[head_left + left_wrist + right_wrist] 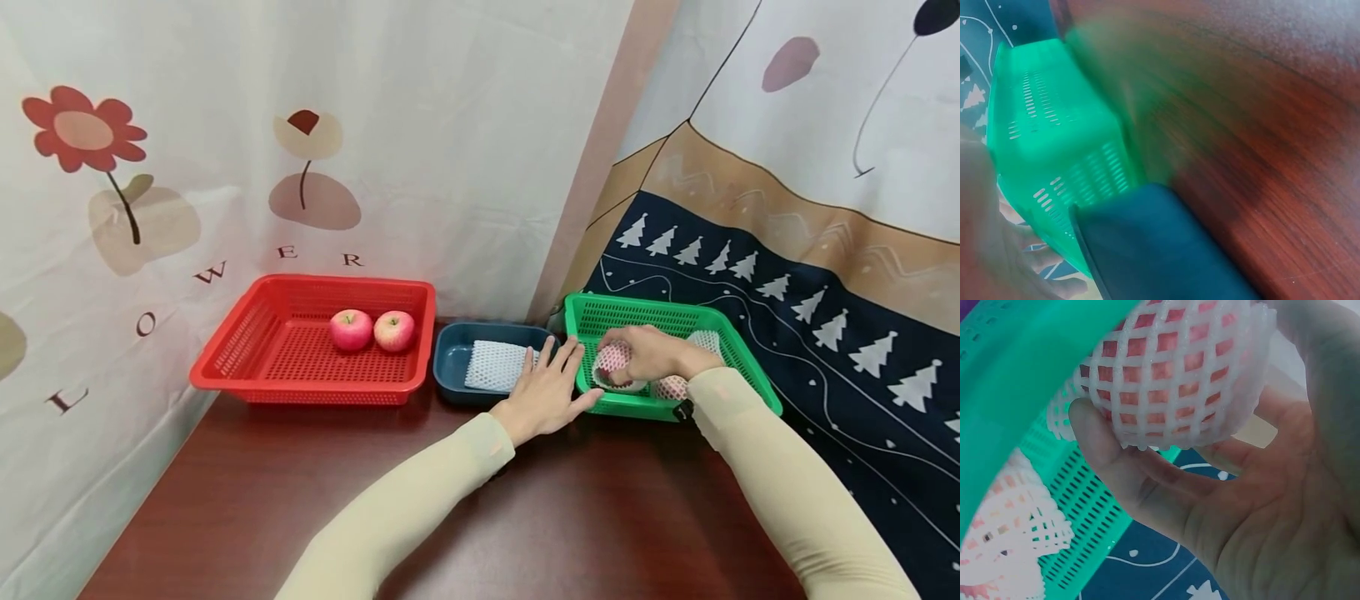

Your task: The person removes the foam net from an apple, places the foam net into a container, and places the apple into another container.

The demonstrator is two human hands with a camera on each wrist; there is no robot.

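Note:
At the left end of the green basket (637,408), my right hand (654,354) grips an apple in a white foam net (615,357). The right wrist view shows thumb and fingers around this netted apple (1163,381), with pink skin behind the mesh. Beside that hand another netted fruit (671,387) lies in the basket, partly covered by my wrist. My left hand (546,396) is spread flat with straight fingers, its fingertips right at the basket's left rim. It overlaps the blue tray (448,354), which holds flat white foam netting (493,367).
A red basket (300,392) stands on the left of the brown table (585,517), with two bare apples (351,330) inside. More white netting (705,340) shows at the green basket's right end. Printed curtains (465,150) hang close behind the containers.

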